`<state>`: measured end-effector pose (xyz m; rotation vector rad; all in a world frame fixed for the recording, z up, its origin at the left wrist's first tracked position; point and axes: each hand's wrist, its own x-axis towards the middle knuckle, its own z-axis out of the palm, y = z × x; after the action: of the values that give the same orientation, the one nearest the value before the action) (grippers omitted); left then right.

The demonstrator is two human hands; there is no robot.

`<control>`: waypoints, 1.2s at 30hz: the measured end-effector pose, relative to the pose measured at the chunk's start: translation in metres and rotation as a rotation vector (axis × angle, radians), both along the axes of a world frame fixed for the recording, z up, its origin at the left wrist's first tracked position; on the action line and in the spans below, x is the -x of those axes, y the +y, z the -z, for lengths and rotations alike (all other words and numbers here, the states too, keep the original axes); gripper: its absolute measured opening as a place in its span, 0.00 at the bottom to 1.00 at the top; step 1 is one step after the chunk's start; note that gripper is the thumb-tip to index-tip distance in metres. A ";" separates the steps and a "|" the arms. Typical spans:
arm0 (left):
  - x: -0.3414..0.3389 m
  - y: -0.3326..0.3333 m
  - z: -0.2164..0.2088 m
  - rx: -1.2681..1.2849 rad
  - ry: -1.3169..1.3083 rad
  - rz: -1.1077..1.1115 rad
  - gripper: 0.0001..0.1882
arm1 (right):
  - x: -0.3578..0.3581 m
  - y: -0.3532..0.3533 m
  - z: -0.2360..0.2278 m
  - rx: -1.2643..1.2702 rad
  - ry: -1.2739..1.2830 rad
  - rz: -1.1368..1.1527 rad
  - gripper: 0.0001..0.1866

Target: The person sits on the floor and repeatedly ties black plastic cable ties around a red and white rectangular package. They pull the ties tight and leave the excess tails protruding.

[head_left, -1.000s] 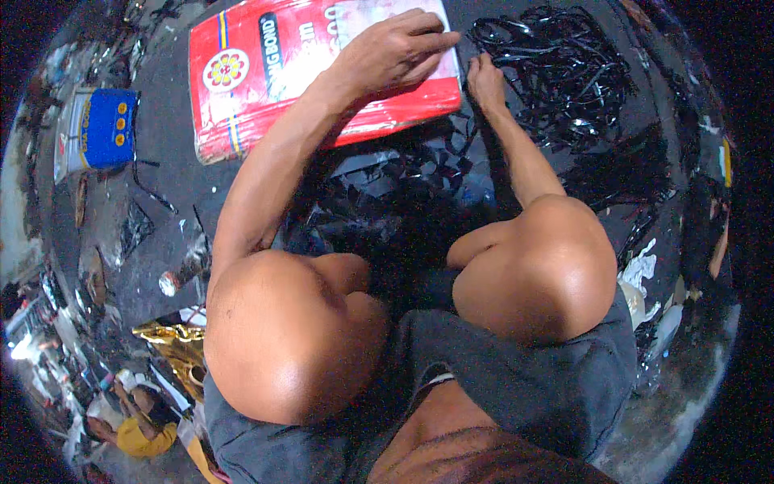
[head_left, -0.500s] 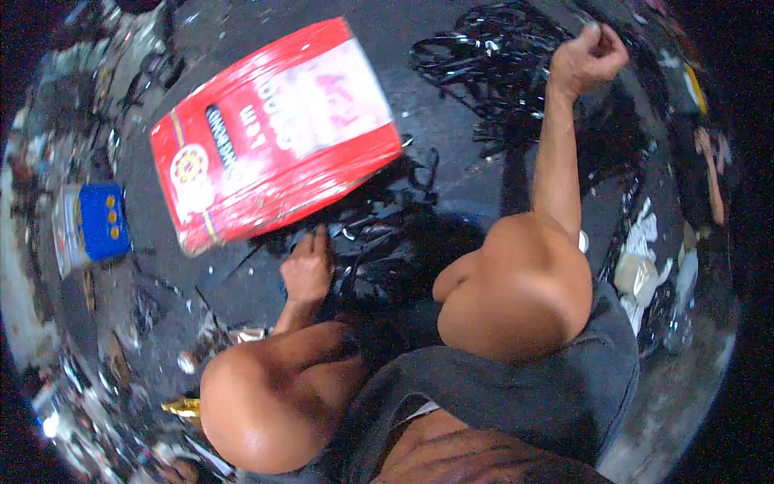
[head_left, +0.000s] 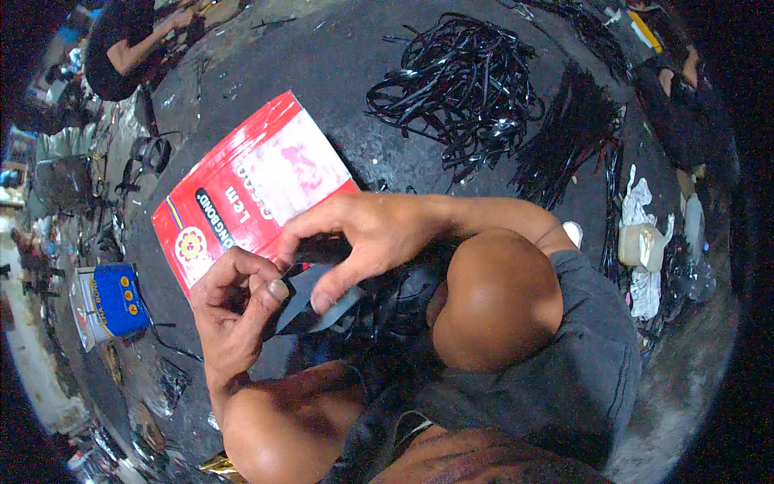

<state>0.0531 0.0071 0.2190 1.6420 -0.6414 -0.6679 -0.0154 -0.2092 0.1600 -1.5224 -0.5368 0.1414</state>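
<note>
Both pinching thin glossy black strap piece — left hand below-left, right hand above-right; long axis slanting between.

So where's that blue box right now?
In the head view the blue box lies on the dark floor at the person's far left, left of the left hand and below-left of the big red packet.
</note>
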 end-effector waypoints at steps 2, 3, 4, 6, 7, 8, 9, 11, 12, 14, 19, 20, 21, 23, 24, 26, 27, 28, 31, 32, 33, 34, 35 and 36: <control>0.001 0.007 -0.006 -0.082 0.014 0.006 0.10 | -0.004 -0.019 -0.012 0.199 -0.134 0.038 0.20; 0.002 0.009 0.001 -0.099 -0.021 0.004 0.11 | -0.005 -0.027 -0.023 0.208 -0.078 0.094 0.19; 0.001 0.010 0.009 -0.101 0.014 0.037 0.12 | -0.002 -0.037 -0.035 0.208 -0.015 0.082 0.18; 0.002 0.005 0.029 -0.109 -0.009 0.095 0.11 | 0.001 -0.050 -0.029 0.295 -0.242 0.393 0.11; 0.002 0.007 0.034 -0.147 -0.043 0.137 0.10 | 0.002 -0.049 -0.032 0.312 -0.096 0.519 0.10; 0.001 0.009 0.039 -0.186 -0.075 0.182 0.09 | 0.001 -0.050 -0.034 0.239 -0.079 0.590 0.10; 0.002 0.015 0.037 -0.241 -0.108 0.203 0.09 | -0.001 -0.051 -0.049 0.194 0.048 0.649 0.10; -0.002 0.007 0.041 -0.413 -0.114 0.420 0.11 | 0.006 -0.065 -0.061 0.117 0.069 0.805 0.09; -0.003 0.007 0.039 -0.460 -0.135 0.534 0.12 | 0.001 -0.075 -0.060 0.034 -0.051 0.837 0.08; -0.005 0.006 0.051 -0.451 -0.219 0.790 0.18 | 0.002 -0.096 -0.059 0.019 -0.028 0.944 0.08; -0.010 0.012 0.035 -0.600 -0.596 0.706 0.36 | -0.003 -0.089 -0.063 0.209 -0.401 1.218 0.04; -0.012 0.007 0.031 -0.540 -0.654 0.592 0.41 | -0.001 -0.091 -0.064 0.349 -0.446 1.010 0.05; -0.009 -0.001 0.024 -0.440 -0.748 0.418 0.47 | 0.005 -0.090 -0.073 0.476 -0.486 0.793 0.07; -0.004 -0.024 0.016 -0.069 -0.847 0.184 0.54 | 0.005 -0.069 -0.070 0.550 -0.503 0.333 0.11; -0.001 -0.036 0.013 0.074 -0.763 0.158 0.53 | 0.003 -0.050 -0.067 0.524 -0.485 0.112 0.13; 0.009 -0.049 0.033 0.206 -0.324 0.275 0.40 | 0.009 -0.023 -0.077 0.727 -0.608 0.214 0.11; 0.014 -0.050 0.046 0.185 -0.066 0.308 0.32 | 0.008 -0.021 -0.086 0.793 -0.730 0.382 0.10; 0.021 -0.053 0.067 0.041 0.276 0.404 0.20 | 0.006 -0.033 -0.091 0.750 -0.778 0.710 0.07; 0.057 -0.041 0.153 0.200 0.124 0.474 0.08 | 0.003 -0.085 -0.111 0.660 -0.986 1.464 0.05; 0.064 -0.016 0.172 0.012 0.223 0.497 0.10 | -0.010 -0.114 -0.106 0.703 -1.196 1.594 0.05; 0.070 -0.004 0.191 -0.134 0.131 0.595 0.10 | -0.006 -0.136 -0.105 0.473 -1.133 1.554 0.06; 0.073 0.007 0.196 -0.287 0.035 0.668 0.10 | 0.002 -0.139 -0.108 0.620 -0.900 1.635 0.06; 0.071 0.015 0.202 -0.333 -0.053 0.756 0.12 | 0.005 -0.137 -0.104 0.779 -0.750 1.520 0.05; 0.061 0.015 0.201 -0.373 -0.153 0.866 0.14 | 0.013 -0.128 -0.104 0.941 -0.599 1.416 0.05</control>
<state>-0.0077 0.0222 0.0176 1.7312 -1.4382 -1.3490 -0.0282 -0.3372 0.2644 -2.5313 0.3388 -1.3530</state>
